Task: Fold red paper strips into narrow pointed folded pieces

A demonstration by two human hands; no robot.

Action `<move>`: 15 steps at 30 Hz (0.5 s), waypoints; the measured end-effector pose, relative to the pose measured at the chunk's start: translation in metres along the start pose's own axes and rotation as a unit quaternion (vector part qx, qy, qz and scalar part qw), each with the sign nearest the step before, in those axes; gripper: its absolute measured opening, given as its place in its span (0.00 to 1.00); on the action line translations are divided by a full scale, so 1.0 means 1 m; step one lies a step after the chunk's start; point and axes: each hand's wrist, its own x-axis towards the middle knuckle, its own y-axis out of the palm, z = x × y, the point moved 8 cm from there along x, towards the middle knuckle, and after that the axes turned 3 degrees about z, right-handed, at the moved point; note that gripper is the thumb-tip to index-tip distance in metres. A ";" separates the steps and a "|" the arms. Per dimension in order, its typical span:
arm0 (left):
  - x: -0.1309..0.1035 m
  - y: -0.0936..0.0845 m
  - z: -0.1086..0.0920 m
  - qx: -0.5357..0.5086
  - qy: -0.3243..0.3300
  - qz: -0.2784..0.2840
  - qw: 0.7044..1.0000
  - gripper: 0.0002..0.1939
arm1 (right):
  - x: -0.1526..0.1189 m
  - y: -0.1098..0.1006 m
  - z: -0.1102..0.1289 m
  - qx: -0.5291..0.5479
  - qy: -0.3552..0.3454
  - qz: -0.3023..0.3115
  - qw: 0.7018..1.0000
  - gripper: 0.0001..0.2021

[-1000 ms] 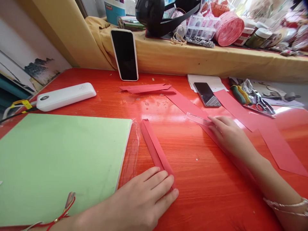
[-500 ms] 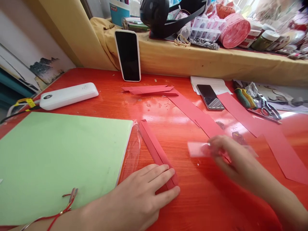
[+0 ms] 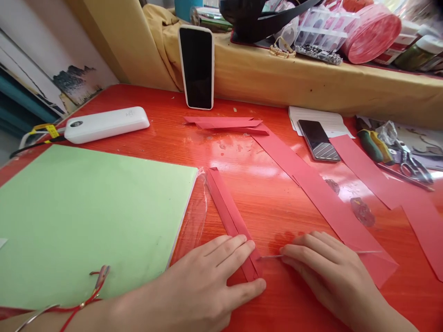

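Head view: a glossy red wood-grain table [image 3: 162, 136] takes up most of the scene, with a large stack of pale green paper sheets [image 3: 104, 221] on its left side. A long flat strip of red paper [image 3: 311, 186] slants across the right half, and another flat piece of red paper [image 3: 363, 173] lies beyond it.

The left hand [image 3: 207, 276] rests palm down, its fingers side by side across paper and its thumb spread away from them, pressing rather than gripping. The right hand [image 3: 332, 272] overlaps the near part of the long strip in this view, its thumb and fingers narrowed in a pinch.

A slim red paper strip folded lengthwise [image 3: 230, 207] lies between the green stack and the right hand, its near end under the left fingertips. Thinnest of all, a clear plastic strip [image 3: 272, 256], seen nearly edge-on, sits in the right pinch; its tip is at the folded strip's right edge, whether touching or just short I cannot tell.

The step in hand seems to be work on the fold's near end, one hand pinning, the other presenting the clear edge. The next move probably calls for steady left fingertips and a level, well-aligned plastic edge, so the paper does not skid.
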 end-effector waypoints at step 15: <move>0.001 -0.004 0.000 0.025 0.015 -0.033 0.999 0.17 | 0.002 0.002 0.028 -0.105 -0.101 0.017 0.989 0.20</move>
